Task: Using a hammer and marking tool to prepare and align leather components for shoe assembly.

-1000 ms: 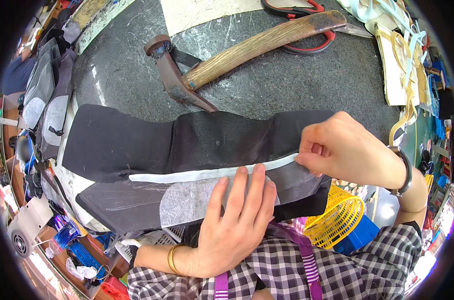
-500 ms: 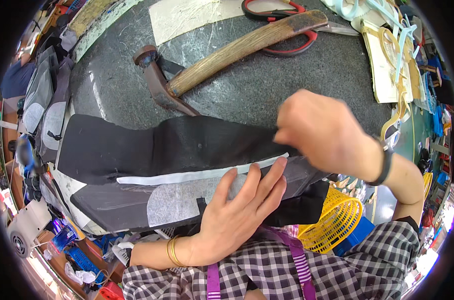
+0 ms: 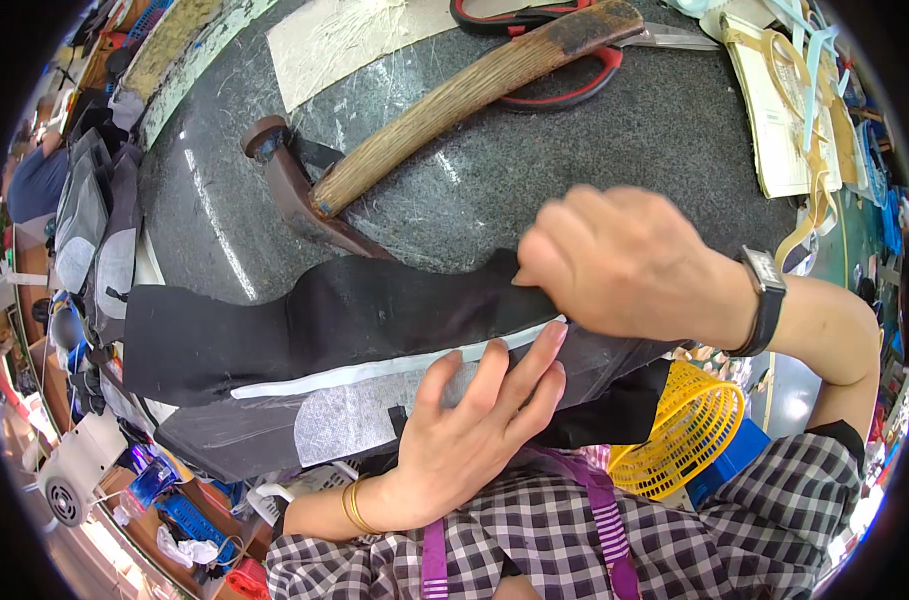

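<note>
A black sheet of flexible material (image 3: 364, 315) lies in front of me over a dark grey panel (image 3: 234, 435) with a light grey woven patch (image 3: 339, 430). A narrow white strip (image 3: 374, 372) runs along the black sheet's near edge. My left hand (image 3: 464, 435) rests on the panel with its fingers spread, the tips at the strip's right part. My right hand (image 3: 624, 265), slightly blurred, is closed at the right end of the black sheet, with thumb and fingers pinching its edge. The panel's right part is partly hidden beneath my hands.
Beyond the sheet, a hammer (image 3: 454, 115) with a wooden handle lies across red-and-black scissors (image 3: 564, 92) on the dark tabletop (image 3: 209, 225). A beige sheet (image 3: 344, 50) is at the back. Pale strips (image 3: 809, 200) hang at the right, and a yellow basket (image 3: 699, 430) stands near my right side.
My right hand has shifted slightly left, drawing up the black sheet's right end. The black sheet's left end sits lower in view. My left hand stays spread on the panel.
</note>
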`<state>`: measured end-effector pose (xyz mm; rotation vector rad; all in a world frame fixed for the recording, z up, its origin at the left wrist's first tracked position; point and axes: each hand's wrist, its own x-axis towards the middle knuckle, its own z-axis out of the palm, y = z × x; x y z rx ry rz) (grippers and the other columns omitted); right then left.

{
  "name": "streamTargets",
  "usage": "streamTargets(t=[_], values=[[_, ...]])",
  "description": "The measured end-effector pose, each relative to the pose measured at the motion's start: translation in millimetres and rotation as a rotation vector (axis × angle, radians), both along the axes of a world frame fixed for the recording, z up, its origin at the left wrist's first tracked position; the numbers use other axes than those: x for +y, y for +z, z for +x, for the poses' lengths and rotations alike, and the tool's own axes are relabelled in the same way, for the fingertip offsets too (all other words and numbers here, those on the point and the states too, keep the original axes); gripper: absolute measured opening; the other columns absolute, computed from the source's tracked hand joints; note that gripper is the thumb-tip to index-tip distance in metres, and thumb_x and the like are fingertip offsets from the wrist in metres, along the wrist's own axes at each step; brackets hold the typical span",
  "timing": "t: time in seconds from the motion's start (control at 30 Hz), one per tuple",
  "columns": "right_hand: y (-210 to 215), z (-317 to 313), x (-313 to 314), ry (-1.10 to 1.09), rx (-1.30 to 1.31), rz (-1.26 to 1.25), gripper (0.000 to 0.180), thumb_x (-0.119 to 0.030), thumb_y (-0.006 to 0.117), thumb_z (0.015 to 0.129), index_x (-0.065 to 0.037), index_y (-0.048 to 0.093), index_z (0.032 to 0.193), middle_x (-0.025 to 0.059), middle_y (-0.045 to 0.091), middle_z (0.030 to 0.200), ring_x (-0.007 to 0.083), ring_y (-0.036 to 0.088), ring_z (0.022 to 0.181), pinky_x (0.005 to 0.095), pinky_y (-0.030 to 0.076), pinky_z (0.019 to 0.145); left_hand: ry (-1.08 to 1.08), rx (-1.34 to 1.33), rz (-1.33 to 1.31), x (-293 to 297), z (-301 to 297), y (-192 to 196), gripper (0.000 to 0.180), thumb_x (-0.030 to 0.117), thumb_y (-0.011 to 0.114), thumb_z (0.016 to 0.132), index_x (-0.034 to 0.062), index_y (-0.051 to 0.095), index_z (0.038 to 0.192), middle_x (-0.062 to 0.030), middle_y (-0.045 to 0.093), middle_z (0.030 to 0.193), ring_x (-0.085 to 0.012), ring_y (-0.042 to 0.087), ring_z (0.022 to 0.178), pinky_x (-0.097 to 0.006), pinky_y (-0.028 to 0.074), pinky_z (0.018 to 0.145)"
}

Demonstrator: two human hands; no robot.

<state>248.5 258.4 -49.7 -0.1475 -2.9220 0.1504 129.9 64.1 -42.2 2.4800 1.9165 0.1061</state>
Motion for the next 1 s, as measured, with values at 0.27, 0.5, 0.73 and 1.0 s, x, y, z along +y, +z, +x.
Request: streamTargets(t=[0.27, 0.5, 0.73, 1.0], values=[[56, -14, 34, -0.12, -0.646, -0.668, 0.038, -0.03, 0.073, 0.084, 0.001, 0.054, 0.075, 0.012, 0.055, 0.065, 0.0345, 0.06, 0.059, 0.042, 0.047, 0.053, -0.027, -0.055, -0.007, -1, -1, 2, 0.032, 0.016, 0.067, 0.079, 0.0169, 0.06, 0.11, 0.0022, 0.06, 0.133, -0.0237, 0.051, 0.111, -0.043, 0.038, 0.094], [89, -26, 29, 0.078, -0.407, -0.766, 0.024, -0.012, 0.066, 0.077, 0.004, 0.062, 0.095, 0.0226, 0.064, 0.081, 0.0376, 0.065, 0.081, 0.0428, 0.051, 0.072, 0.015, -0.073, 0.032, 8, 7, 3, 0.03, 0.015, 0.067, 0.078, 0.0177, 0.06, 0.108, 0.0016, 0.063, 0.124, -0.0248, 0.051, 0.107, -0.044, 0.039, 0.092], [87, -41, 38, 0.09, -0.58, -0.717, 0.019, -0.012, 0.066, 0.081, 0.0, 0.06, 0.094, 0.0155, 0.065, 0.081, 0.0328, 0.065, 0.077, 0.0406, 0.05, 0.067, 0.143, 0.0, 0.024, 26, 31, 21, 0.031, 0.02, 0.066, 0.077, 0.0223, 0.066, 0.109, 0.0003, 0.064, 0.119, -0.0262, 0.055, 0.099, -0.044, 0.045, 0.083], [15, 43, -62, 0.123, 0.029, 0.162, 0.024, -0.014, 0.064, 0.071, 0.002, 0.064, 0.089, 0.02, 0.069, 0.098, 0.0285, 0.068, 0.09, 0.0302, 0.058, 0.075, -0.237, -0.328, -0.261, 0, -76, 38, 0.03, 0.018, 0.064, 0.08, 0.0065, 0.067, 0.107, -0.0054, 0.065, 0.108, -0.02, 0.061, 0.103, -0.034, 0.048, 0.095]])
